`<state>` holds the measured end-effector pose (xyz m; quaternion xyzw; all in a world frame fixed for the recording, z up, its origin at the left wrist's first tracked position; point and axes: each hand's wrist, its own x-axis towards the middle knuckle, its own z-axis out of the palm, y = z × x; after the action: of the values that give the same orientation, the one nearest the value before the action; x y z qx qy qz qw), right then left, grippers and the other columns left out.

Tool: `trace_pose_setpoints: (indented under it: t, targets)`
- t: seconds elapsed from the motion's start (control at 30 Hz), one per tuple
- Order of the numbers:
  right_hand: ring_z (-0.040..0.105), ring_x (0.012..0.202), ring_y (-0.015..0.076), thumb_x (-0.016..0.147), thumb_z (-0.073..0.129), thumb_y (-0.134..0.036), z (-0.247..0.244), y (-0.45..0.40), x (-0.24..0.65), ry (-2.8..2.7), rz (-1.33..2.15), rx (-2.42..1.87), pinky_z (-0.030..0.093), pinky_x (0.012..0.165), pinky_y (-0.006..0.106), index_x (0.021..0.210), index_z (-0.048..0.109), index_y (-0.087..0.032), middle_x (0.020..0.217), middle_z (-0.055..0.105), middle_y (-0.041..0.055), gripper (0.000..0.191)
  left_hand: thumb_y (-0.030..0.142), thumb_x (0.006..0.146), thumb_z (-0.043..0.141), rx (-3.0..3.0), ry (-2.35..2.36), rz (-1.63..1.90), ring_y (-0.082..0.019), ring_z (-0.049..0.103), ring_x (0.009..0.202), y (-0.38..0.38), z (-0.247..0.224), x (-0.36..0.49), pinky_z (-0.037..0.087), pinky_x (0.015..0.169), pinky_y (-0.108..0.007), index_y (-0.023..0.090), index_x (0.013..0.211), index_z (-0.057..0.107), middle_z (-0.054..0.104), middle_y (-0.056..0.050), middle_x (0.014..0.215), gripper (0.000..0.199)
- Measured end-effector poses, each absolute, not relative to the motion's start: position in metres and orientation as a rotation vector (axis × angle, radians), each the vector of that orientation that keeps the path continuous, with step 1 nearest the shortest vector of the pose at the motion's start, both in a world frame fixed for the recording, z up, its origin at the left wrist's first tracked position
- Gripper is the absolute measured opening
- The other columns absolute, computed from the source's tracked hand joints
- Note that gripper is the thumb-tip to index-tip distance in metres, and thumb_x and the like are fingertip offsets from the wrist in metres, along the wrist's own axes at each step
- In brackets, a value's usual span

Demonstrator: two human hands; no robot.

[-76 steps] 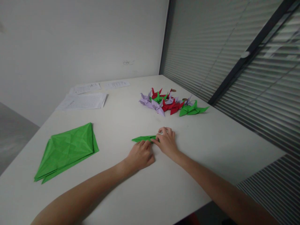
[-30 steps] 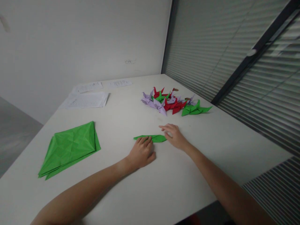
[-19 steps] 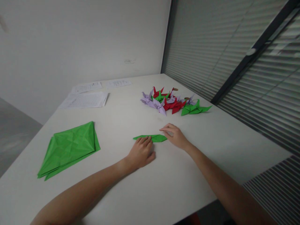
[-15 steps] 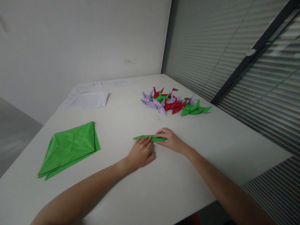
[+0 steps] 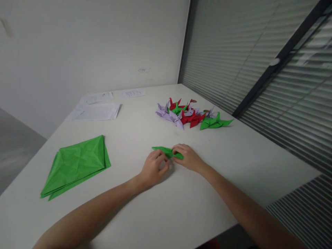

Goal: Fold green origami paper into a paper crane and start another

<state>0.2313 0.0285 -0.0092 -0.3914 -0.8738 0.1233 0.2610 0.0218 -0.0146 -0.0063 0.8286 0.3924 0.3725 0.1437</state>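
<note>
A narrow strip of folded green origami paper [image 5: 168,151] lies slanted between my hands, slightly off the white table [image 5: 145,214]. My right hand [image 5: 188,157] pinches its right part between thumb and fingers. At the near edge of the strip, my left hand [image 5: 154,167] has its fingers curled, with the index finger and thumb drawn close together against the paper. The left fingers cover part of the strip, and its pointed left end sticks out beyond them.
To the left lies a stack of green paper sheets [image 5: 77,157]. Folded origami pieces in purple [image 5: 176,119], red [image 5: 193,118] and green [image 5: 215,121] are heaped at the back right. Printed papers [image 5: 100,111] lie at the back left. Window blinds [image 5: 220,52] border the right side.
My left hand has gone from pressing flat on the strip to curled fingers at its near edge. The strip has tilted, its right end lower, with my right hand closed on it.
</note>
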Motion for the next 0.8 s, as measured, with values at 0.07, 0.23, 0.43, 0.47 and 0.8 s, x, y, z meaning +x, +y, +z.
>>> trace_pose_setpoints:
  t: [0.07,0.23,0.43,0.47,0.8]
  targets:
    - [0.062,0.093,0.0203,0.080,0.063,-0.017,-0.007,0.029,0.233,-2.262,0.414,-1.060,0.048,0.085,0.036,0.093,0.063,-0.020,0.098,0.067,0.0067,0.014,0.023,0.088,0.050,2.182,1.112,1.117,-0.016,0.051,0.074,-0.012,-0.008,0.023,0.043,0.069,-0.029,0.018,0.071,0.055,0.054,-0.003,0.074,0.018]
    - [0.065,0.078,0.0170,0.081,0.063,-0.028,-0.006,0.029,0.227,-1.822,0.761,-1.096,0.052,0.072,0.030,0.099,0.061,-0.020,0.090,0.068,0.0039,0.020,0.037,0.086,0.057,1.624,1.125,1.122,-0.011,0.047,0.062,-0.007,-0.010,0.026,0.039,0.059,-0.024,0.017,0.070,0.050,0.050,0.002,0.067,0.026]
    - [0.066,0.073,0.0147,0.086,0.060,-0.035,-0.004,0.012,0.206,-1.662,1.074,-0.949,0.053,0.066,0.028,0.104,0.056,-0.020,0.092,0.067,0.0037,0.024,0.048,0.085,0.060,1.514,0.993,1.167,-0.012,0.051,0.067,-0.007,-0.011,0.028,0.043,0.063,-0.026,0.017,0.073,0.052,0.054,0.000,0.073,0.034]
    - [0.066,0.075,0.0148,0.087,0.059,-0.034,-0.005,0.009,0.203,-1.692,1.090,-0.910,0.054,0.069,0.028,0.106,0.056,-0.021,0.095,0.067,0.0041,0.024,0.049,0.086,0.058,1.546,0.981,1.182,-0.013,0.052,0.070,-0.007,-0.011,0.028,0.044,0.066,-0.026,0.017,0.073,0.053,0.055,-0.001,0.075,0.035]
    - [0.060,0.093,0.0183,0.084,0.065,-0.031,-0.002,0.005,0.199,-1.886,0.907,-0.774,0.051,0.083,0.034,0.105,0.065,-0.021,0.098,0.063,0.0064,0.023,0.046,0.093,0.047,1.765,1.021,1.193,-0.018,0.055,0.088,-0.007,-0.011,0.025,0.048,0.078,-0.032,0.017,0.082,0.065,0.056,-0.006,0.091,0.036]
